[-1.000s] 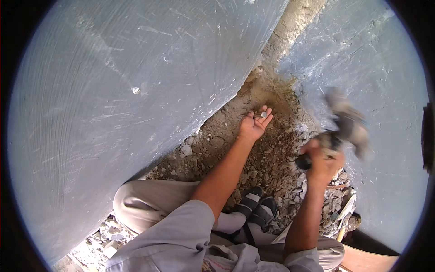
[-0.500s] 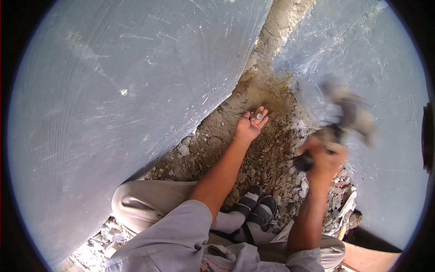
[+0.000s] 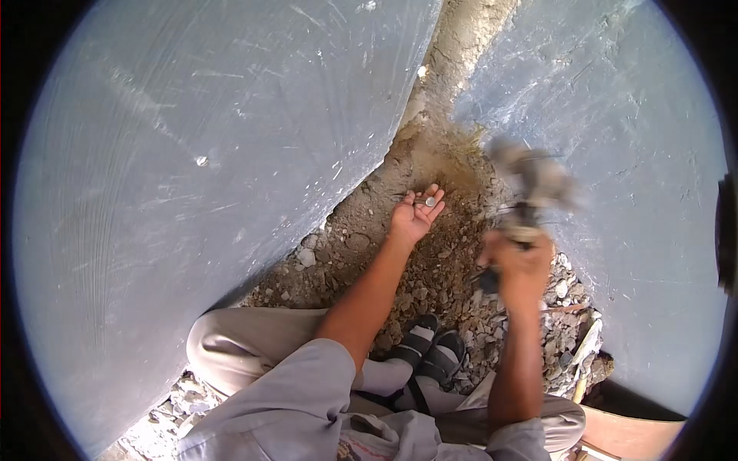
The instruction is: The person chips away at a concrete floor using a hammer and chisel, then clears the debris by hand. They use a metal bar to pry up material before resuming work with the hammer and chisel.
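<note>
My left hand (image 3: 413,219) is closed around a chisel, palm turned up and fingers curled. Only the chisel's round, shiny end (image 3: 430,202) shows clearly; its tip is hidden below the hand. To the right, my right hand (image 3: 525,265) grips the handle of a hammer (image 3: 538,178). The hammer's head is smeared by motion and hangs in the air, up and to the right of the chisel, apart from it. Beneath both hands lies broken soil and stone rubble (image 3: 430,280).
A large grey wall (image 3: 192,200) rises on the left and another grey wall (image 3: 638,200) on the right, meeting near a bare rough strip (image 3: 469,38). My sandalled feet (image 3: 430,349) rest on the rubble. A curved orange-brown pan-like rim (image 3: 638,430) shows lower right.
My right hand and the hammer have swung left, closer to the chisel. The left hand sits slightly further left in view, still around the chisel.
</note>
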Demonstrator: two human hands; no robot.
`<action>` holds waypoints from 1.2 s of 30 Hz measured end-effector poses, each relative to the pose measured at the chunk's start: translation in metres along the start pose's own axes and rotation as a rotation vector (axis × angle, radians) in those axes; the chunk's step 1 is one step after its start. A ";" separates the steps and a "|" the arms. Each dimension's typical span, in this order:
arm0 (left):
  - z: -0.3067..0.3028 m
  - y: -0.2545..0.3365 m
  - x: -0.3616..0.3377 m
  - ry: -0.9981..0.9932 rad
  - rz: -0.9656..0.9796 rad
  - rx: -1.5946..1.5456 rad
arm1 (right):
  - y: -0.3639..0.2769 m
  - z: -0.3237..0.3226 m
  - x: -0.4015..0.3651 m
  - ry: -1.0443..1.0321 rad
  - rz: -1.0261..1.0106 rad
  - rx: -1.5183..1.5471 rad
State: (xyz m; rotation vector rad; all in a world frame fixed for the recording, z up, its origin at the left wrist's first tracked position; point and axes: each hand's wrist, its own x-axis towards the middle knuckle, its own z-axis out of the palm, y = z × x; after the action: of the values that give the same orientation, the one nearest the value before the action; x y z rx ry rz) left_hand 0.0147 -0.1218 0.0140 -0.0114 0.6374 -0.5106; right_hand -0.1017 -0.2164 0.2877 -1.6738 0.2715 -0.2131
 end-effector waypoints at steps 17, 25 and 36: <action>-0.053 0.006 0.021 0.201 -0.040 0.172 | 0.108 0.008 -0.014 -0.019 0.265 -0.056; -0.027 0.024 0.008 0.297 -0.191 0.498 | 0.089 -0.007 -0.018 0.110 0.232 -0.025; -0.002 -0.039 0.009 0.250 -0.049 -0.055 | 0.070 -0.012 -0.020 0.080 0.017 -0.029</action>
State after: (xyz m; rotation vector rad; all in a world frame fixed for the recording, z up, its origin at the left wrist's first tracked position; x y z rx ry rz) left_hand 0.0015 -0.1598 0.0139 -0.0147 0.8976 -0.5464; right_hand -0.1286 -0.2294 0.2203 -1.6929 0.3501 -0.2646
